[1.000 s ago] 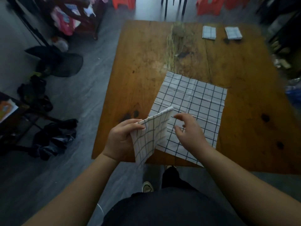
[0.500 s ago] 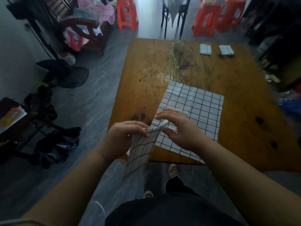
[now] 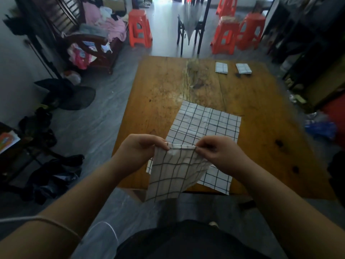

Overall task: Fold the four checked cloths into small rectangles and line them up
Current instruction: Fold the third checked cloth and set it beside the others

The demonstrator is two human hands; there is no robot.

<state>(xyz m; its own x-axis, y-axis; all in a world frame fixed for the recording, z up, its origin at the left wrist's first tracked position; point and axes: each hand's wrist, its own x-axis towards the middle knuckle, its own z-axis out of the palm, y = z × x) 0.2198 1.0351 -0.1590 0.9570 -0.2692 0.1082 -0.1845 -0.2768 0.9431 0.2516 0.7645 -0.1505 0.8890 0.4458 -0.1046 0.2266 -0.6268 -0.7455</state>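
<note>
1. Head cam, lower centre: left hand (image 3: 139, 149) & right hand (image 3: 217, 153) each pinch a top corner of the held cloth (image 3: 173, 174), which hangs off the table (image 3: 158, 101) edge.
2. It's thin, floppy, light imo, so grip at corners/folded edge.
3. Top edge runs left-right, long axis hangs down.
4. Flat cloth (image 3: 209, 126) is mid-frame, its long side running toward the upper left. Two folded cloths (image 3: 221, 67) sit upper right.

Two small folded checked cloths (image 3: 221, 67) (image 3: 243, 68) at table's far edge, one flat cloth (image 3: 205, 124), one hanging cloth (image 3: 173, 172).

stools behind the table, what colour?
Red-orange plastic stools, clearest in the head view.
</note>
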